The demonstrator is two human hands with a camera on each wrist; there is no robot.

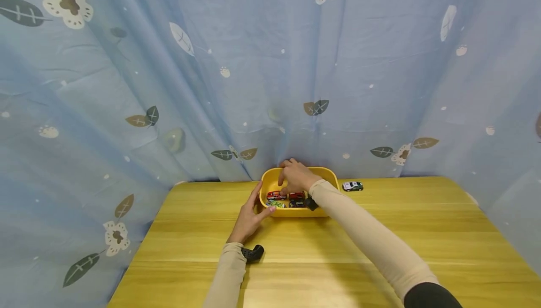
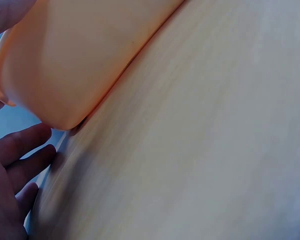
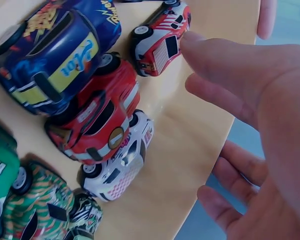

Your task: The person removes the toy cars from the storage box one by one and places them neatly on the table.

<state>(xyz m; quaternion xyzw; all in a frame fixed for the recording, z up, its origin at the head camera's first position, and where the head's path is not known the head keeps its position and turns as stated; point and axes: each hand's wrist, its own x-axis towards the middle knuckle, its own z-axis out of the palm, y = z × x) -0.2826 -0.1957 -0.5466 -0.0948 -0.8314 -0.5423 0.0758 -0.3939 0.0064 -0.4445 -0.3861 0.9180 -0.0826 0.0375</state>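
Note:
A yellow plastic bin (image 1: 296,212) stands at the table's back edge with several toy cars inside. My left hand (image 1: 247,221) spans its front left corner, thumb at the front rim and index finger along the left side. The other left fingers (image 2: 22,145) extend loosely beside the corner. My right hand (image 1: 297,176) reaches into the bin, its thumb tip right at a red-and-white toy car (image 3: 162,40), fingers spread apart. Near it lie a blue toy car (image 3: 60,55), a red toy car (image 3: 97,112) and a white toy car (image 3: 122,160).
A white-and-green toy car (image 1: 352,186) sits on the wooden table (image 1: 304,261), right of the bin. Camouflage (image 3: 37,205) and green (image 3: 0,160) toy cars lie in the bin too. A blue patterned curtain (image 1: 270,73) hangs behind the table.

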